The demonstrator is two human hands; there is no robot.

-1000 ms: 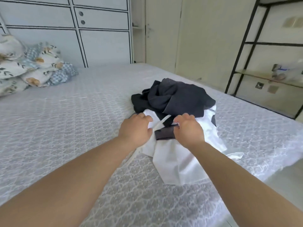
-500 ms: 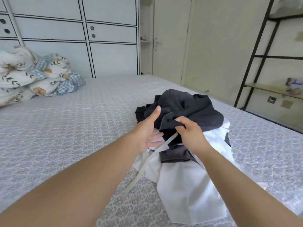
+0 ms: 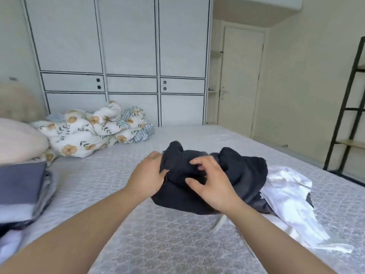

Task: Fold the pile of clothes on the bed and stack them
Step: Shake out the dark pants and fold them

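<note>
Head view: left hand [image 3: 147,179] holds the dark garment [image 3: 237,175] in its grip above the bed [image 3: 158,244]; right hand [image 3: 214,185], fingers spread, touches it. White garment [image 3: 286,204] lies beside.

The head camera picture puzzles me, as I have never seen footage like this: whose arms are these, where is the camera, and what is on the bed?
There is no machine here. A person wears a wide-angle camera on the head, so you look forward and down along their own two bare arms. They are sorting clothes on a bed. The left hand grips the edge of a dark garment, lifted a little off the cover. The right hand is on the same garment with fingers spread and bent. I cannot tell whether it has a hold. Beside it, to the right, lies a crumpled white garment. At the left edge sits a stack of folded clothes. A flowered quilt is bunched at the far side, before the wardrobe.
</note>
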